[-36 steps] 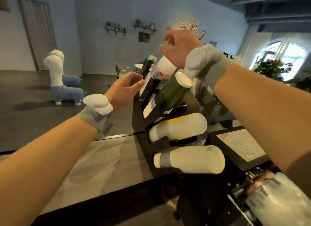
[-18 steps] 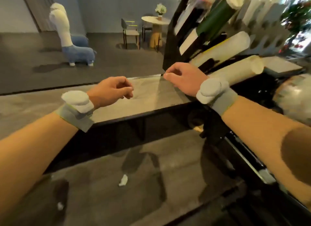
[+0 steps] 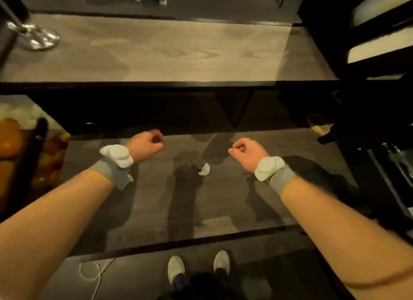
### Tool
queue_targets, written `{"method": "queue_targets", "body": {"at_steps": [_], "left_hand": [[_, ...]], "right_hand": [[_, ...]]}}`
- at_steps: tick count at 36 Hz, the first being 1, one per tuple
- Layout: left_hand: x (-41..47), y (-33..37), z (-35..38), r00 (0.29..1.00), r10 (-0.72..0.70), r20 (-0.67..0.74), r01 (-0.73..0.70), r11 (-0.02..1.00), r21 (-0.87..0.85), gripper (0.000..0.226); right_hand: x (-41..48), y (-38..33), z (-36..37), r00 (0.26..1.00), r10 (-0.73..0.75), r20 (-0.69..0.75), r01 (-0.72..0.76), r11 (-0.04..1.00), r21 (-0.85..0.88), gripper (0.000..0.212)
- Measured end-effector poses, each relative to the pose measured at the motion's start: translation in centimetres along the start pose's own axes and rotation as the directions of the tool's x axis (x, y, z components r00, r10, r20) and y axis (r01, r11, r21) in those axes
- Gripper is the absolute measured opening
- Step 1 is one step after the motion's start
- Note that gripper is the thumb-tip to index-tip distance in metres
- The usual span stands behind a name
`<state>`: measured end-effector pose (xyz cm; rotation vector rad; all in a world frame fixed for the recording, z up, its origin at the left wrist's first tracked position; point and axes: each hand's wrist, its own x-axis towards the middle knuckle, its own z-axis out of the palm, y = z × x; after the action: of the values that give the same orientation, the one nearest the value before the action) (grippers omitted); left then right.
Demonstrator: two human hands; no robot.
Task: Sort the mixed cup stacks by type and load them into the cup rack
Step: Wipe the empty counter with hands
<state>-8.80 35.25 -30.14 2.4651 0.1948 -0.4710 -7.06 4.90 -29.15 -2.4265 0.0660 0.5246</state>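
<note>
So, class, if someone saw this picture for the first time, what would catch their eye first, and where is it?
Two bare forearms reach in from the bottom. The left hand and right hand are curled and empty above the lower counter. Between them lies a crumpled white scrap. Orange fruit glows at the left edge, and the dark cup rack fills the top right corner.

The worktop (image 3: 156,51) shows smooth wood grain. A polished metal base (image 3: 35,37) gleams at its left edge. The wristbands (image 3: 112,173) are grey cloth.
</note>
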Motion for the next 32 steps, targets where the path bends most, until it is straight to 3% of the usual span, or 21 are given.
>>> {"method": "queue_targets", "body": {"at_steps": [4, 11, 14, 17, 19, 23, 28, 32], "left_hand": [[1.3, -6.2, 2.3, 0.983, -0.181, -0.019, 0.182, 0.983, 0.019, 0.014], [0.3, -10.6, 4.9, 0.914, -0.397, -0.077, 0.403, 0.910, 0.093, 0.058], [0.8, -13.9, 7.1, 0.886, -0.453, -0.098, 0.459, 0.887, 0.044, 0.080], [2.0, -17.4, 9.1, 0.871, -0.490, -0.044, 0.491, 0.871, 0.016, 0.099], [1.0, -16.1, 9.4, 0.880, -0.476, -0.005, 0.476, 0.880, 0.016, 0.084], [-0.1, -14.7, 10.2, 0.907, -0.407, -0.106, 0.415, 0.907, 0.065, 0.052], [0.1, -15.4, 10.8, 0.947, -0.291, -0.137, 0.305, 0.947, 0.098, 0.035], [0.3, -15.1, 11.1, 0.958, -0.254, -0.134, 0.279, 0.934, 0.223, 0.020]], "right_hand": [[2.2, 0.6, 4.5, 0.993, 0.046, 0.112, -0.038, 0.997, -0.071, 0.038], [5.3, 1.3, 9.7, 0.958, 0.119, 0.262, -0.035, 0.953, -0.302, 0.078], [6.6, 2.7, 11.9, 0.956, 0.066, 0.286, 0.010, 0.966, -0.257, 0.076], [6.9, 4.1, 13.2, 0.968, -0.021, 0.249, 0.071, 0.979, -0.192, 0.054], [6.6, 3.6, 13.8, 0.964, -0.020, 0.265, 0.084, 0.970, -0.230, 0.055], [6.6, 3.2, 14.3, 0.955, 0.003, 0.298, 0.098, 0.942, -0.322, 0.059], [7.1, 3.0, 14.9, 0.952, -0.039, 0.302, 0.155, 0.917, -0.369, 0.065], [7.6, 3.2, 15.5, 0.933, -0.097, 0.346, 0.230, 0.900, -0.370, 0.063]]}}
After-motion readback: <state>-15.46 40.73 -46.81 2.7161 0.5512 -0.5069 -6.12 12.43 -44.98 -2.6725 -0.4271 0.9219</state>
